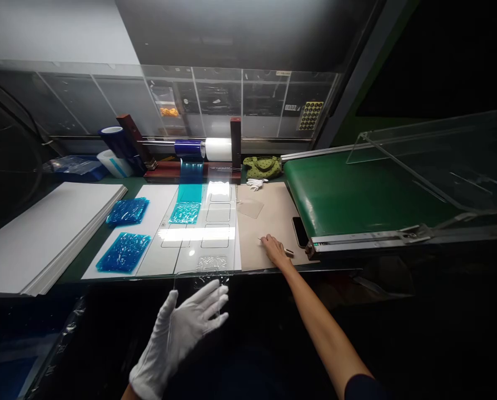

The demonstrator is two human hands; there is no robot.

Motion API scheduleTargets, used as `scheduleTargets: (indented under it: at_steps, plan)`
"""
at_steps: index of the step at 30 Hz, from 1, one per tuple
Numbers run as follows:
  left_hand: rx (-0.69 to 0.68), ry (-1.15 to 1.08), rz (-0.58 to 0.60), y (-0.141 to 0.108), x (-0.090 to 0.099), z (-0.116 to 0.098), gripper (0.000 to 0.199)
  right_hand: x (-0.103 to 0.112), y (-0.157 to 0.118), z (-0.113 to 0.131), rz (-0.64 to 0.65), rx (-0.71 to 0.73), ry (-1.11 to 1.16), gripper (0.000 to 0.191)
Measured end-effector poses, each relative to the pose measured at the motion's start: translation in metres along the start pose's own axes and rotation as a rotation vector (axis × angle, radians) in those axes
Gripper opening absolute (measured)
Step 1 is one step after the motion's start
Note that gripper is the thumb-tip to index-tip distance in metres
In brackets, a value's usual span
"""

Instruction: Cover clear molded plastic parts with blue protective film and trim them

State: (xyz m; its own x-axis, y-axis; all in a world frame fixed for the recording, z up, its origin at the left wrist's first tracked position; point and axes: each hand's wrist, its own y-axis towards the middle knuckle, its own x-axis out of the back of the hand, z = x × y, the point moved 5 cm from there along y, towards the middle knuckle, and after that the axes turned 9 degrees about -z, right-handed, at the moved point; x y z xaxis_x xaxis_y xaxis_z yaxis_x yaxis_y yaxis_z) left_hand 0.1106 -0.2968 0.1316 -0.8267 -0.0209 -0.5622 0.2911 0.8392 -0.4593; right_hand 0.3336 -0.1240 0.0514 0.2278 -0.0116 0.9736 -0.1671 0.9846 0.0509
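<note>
Left hand (175,339) in a white cotton glove, raised at the near table edge, fingers (198,300) spread well apart, nothing clamped between them! And just above those gloved fingertips, the lower edge of a clear plastic sheet (204,244), lying flat across the bench and printed with rounded rectangular outlines. Touching or only just beside the glove? Impossible to call through all that glare. A patch of crumpled clear film (212,263) on the sheet, near the edge, straight ahead of the fingertips.

Over to the right hand (276,250), bare, resting on a beige board (269,222), fingers close together and curled down. Running beneath those fingers, a slender metal tool (289,253), tip out past the fingertips; a firm grip or a light touch, no telling from here.

Further along, a smartphone (299,231) just beside the board, at the foot of a green conveyor belt (357,194). Behind, a spare pair of white gloves (256,183) next to a green quilted pouch (262,166). Left of the sheet, two blue film pieces (127,211) on a white panel, and a white panel stack (44,239) beyond. At the back, a film roll rack (202,148) carrying blue and white rolls.
</note>
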Motion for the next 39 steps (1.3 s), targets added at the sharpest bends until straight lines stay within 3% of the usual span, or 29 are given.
scheduleTargets:
  at_steps: [3,7,10,13,16,20,24,27,31,35,39]
  plan:
    - [0.169,-0.397,0.08,0.006,0.002,0.008,0.113,0.008,0.008,0.011,-0.04,0.065,-0.015,0.032]
    - [0.229,-0.559,0.049,0.017,0.007,0.007,0.11,0.053,-0.013,0.062,-0.178,0.279,0.243,0.052]
    - [0.243,-0.628,0.051,0.025,0.007,0.005,0.106,0.081,-0.044,0.114,-0.088,0.52,0.438,0.081]
    - [0.231,-0.658,0.124,0.034,0.003,0.002,0.102,0.086,-0.063,0.15,0.012,0.65,0.476,0.105]
    - [0.205,-0.695,0.18,0.043,0.001,-0.001,0.098,0.074,-0.064,0.163,0.062,0.662,0.448,0.114]
    - [0.209,-0.719,0.203,0.056,0.005,-0.003,0.095,0.057,-0.056,0.164,0.081,0.646,0.424,0.116]
    - [0.248,-0.777,0.155,0.067,0.018,-0.001,0.097,0.043,-0.041,0.16,0.068,0.618,0.364,0.115]
    - [0.365,-0.849,0.086,0.069,0.034,0.012,0.095,0.027,-0.017,0.154,-0.005,0.541,0.255,0.107]
    - [0.53,-0.875,-0.05,0.065,0.056,0.04,0.079,-0.002,0.025,0.145,-0.13,0.441,0.108,0.097]
    - [0.574,-0.875,-0.074,0.063,0.069,0.059,0.066,-0.036,0.057,0.143,-0.145,0.416,0.024,0.097]
    - [0.545,-0.895,-0.044,0.068,0.079,0.064,0.062,-0.058,0.071,0.146,-0.087,0.432,-0.013,0.099]
